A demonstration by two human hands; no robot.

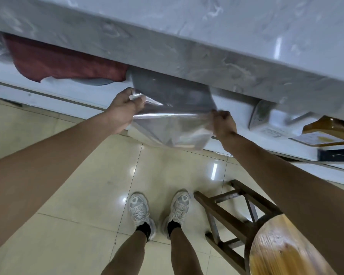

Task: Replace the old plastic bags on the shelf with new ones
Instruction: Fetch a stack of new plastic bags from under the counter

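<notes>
A clear plastic bag (171,126) with a dark grey folded item (173,92) in it juts out from the white shelf (234,108) under the marble counter edge. My left hand (125,108) is shut on the bag's left corner. My right hand (223,124) pinches its right edge. The bag's open end hangs out past the shelf's front, stretched between both hands. The far part of the grey item is hidden under the counter.
A dark red cloth (68,62) lies on the shelf to the left, an amber bottle (330,133) and a white box (266,120) to the right. A wooden stool (266,235) stands at my right foot. The marble counter (207,36) overhangs the shelf.
</notes>
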